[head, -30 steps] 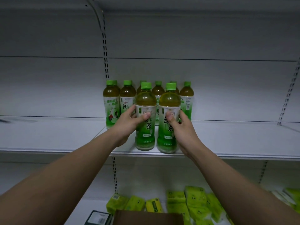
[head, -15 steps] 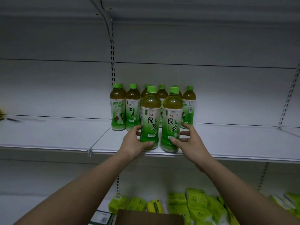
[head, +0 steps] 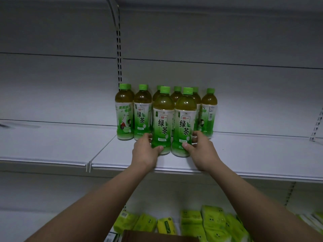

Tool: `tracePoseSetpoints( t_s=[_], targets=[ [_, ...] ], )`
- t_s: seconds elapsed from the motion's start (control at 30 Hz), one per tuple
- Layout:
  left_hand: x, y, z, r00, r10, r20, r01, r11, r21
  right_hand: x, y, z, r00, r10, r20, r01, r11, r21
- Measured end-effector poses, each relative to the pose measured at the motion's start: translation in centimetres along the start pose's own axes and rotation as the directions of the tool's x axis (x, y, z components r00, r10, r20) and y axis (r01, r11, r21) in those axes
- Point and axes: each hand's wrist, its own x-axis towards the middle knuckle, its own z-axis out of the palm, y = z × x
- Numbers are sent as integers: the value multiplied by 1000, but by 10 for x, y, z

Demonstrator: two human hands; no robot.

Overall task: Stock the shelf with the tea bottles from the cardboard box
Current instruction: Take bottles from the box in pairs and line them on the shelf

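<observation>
Wrapped low around the left front bottle (head: 162, 119): the left hand (head: 145, 152), thumb across the green base, fingers curled behind. Closed likewise on the right front bottle (head: 185, 122): the right hand (head: 202, 151), thumb on the lower label, fingers round the far side. Lower now than a second ago, when gripping at mid-label; much as half a second ago, only pushed slightly deeper onto the shelf (head: 52, 145). Standing upright on the shelf board, both bottles, long axes vertical, green caps up, printed labels facing the camera, sides nearly touching between the two grips. Directly behind the grips: a back row of bottles (head: 142, 112), upright too, caps up, close against the rear panel, extending a little left of the left hand and right of the right hand. Below the wrists, past the shelf's front lip: green packets (head: 215, 222) on a lower shelf. Nearest the camera, under the forearms: the brown edge of the cardboard box (head: 157, 236).
</observation>
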Motion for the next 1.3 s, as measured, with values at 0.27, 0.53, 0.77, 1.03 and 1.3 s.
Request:
tracePoseSetpoints(
  t_s=[0.27, 0.53, 0.77, 1.03, 1.3],
  targets=[
    [35, -7, 16, 998, 16, -59, -12, 998, 69, 39, 6, 23, 999, -32, -15, 31, 997, -65],
    [58, -8, 29, 982, 57, -178, -27, 986, 166, 68, 12, 37, 999, -29, -27, 25, 993, -112],
    [66, -4, 33, 980, 47, -193, -7, 979, 206, 80, 13, 38, 999, -27, -32, 22, 988, -150],
    [64, -3, 13, 993, 7, 118, -46, 944, 328, 71, 8, 26, 988, 108, 109, -66, 940, -334],
    [34, 23, -20, 945, -26, 325, -136, 874, 466, 38, -32, -4, 969, 95, 229, 16, 898, -439]
  ],
)
